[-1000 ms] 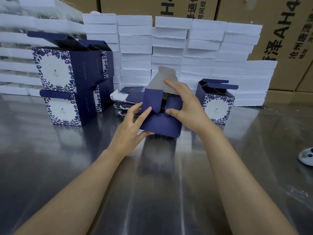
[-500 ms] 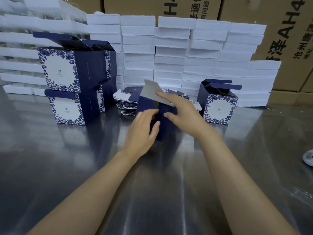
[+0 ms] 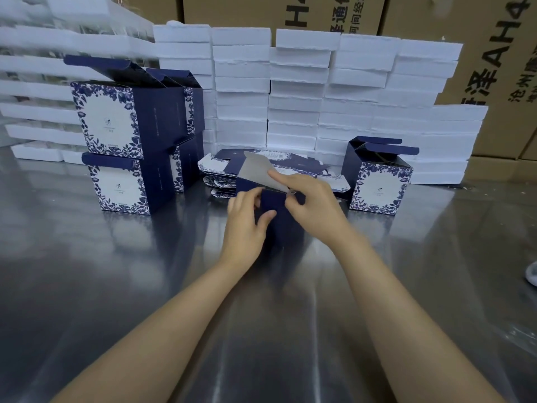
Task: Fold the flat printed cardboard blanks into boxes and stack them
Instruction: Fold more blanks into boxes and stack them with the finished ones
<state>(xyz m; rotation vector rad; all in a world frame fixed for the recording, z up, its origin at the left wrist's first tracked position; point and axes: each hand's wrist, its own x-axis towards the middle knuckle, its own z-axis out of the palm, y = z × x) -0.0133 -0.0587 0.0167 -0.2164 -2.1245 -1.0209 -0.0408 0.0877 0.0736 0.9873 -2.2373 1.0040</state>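
White obj (image 3: 532, 273) cut off at right edge; half-folded box (image 3: 276, 205) btm hidden behind hands.

Soft overhead light, streaky glare on steel table (image 3: 116, 286), wide-angle edge bending, slight blur

Single head cam, wide-angle, worn by the person, looking forward and down across the desk (image 3: 87, 286). Both forearms enter from the bottom edge; left hand (image 3: 244, 225) and right hand (image 3: 313, 205) sit near frame centre, close to the lens. Far edge of view reaches the white foam stacks (image 3: 305, 91) and brown cartons (image 3: 494, 68). No second view.
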